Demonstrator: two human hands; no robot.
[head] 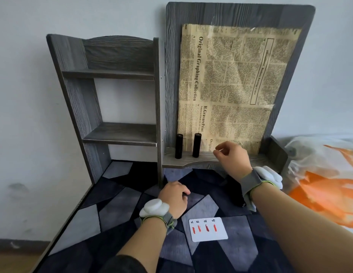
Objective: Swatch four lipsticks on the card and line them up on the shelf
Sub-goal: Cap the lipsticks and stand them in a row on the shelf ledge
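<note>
Standing upright, two seemingly capped lipsticks (pixel 179 146) (pixel 197 145)

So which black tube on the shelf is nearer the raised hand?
The right tube, before the newspaper, beside the right hand; the left tube stands farther off.

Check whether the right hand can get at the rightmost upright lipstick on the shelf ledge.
Probably yes: the right hand hovers just beside that lipstick, with only bare ledge between.
</note>
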